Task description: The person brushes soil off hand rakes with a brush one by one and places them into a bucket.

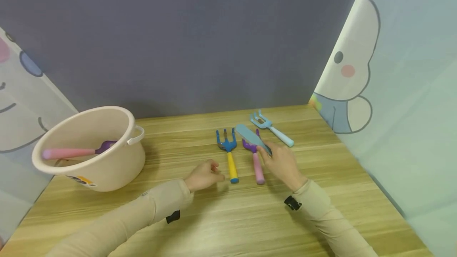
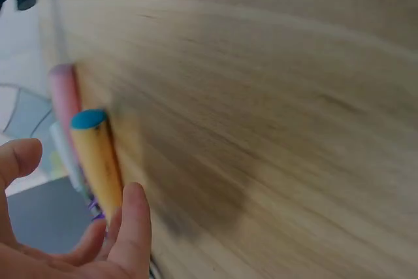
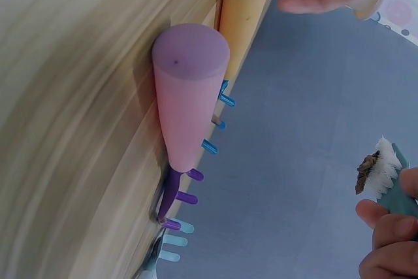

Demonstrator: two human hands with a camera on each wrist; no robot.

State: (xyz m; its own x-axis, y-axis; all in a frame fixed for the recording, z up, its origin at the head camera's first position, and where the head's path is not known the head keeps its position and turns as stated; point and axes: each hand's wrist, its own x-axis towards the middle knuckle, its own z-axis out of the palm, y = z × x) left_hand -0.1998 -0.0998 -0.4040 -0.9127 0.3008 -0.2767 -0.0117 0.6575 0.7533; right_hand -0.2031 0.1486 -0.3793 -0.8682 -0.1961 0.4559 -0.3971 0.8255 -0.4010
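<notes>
My right hand (image 1: pixel 282 163) grips a blue-grey brush (image 1: pixel 248 134) above the table. Its white bristles (image 3: pixel 384 173) show in the right wrist view, a brown clump (image 3: pixel 367 172) at their tip. Under the brush lies a hand fork with purple tines and a pink handle (image 1: pixel 258 169), partly covered in the head view. My left hand (image 1: pixel 204 175) holds nothing; its fingers are loosely bent beside the yellow handle (image 1: pixel 232 167) of a blue-tined hand fork (image 1: pixel 227 144). Farther back on the right lies a light blue hand fork (image 1: pixel 282 135).
A cream bucket (image 1: pixel 118 169) with a white handle stands at the left of the wooden table (image 1: pixel 228 217). Inside it leans a tool with a pink handle (image 1: pixel 71 153) and a purple end. A dark grey panel (image 1: pixel 214 43) rises behind; printed cloth walls (image 1: pixel 400 102) flank the table.
</notes>
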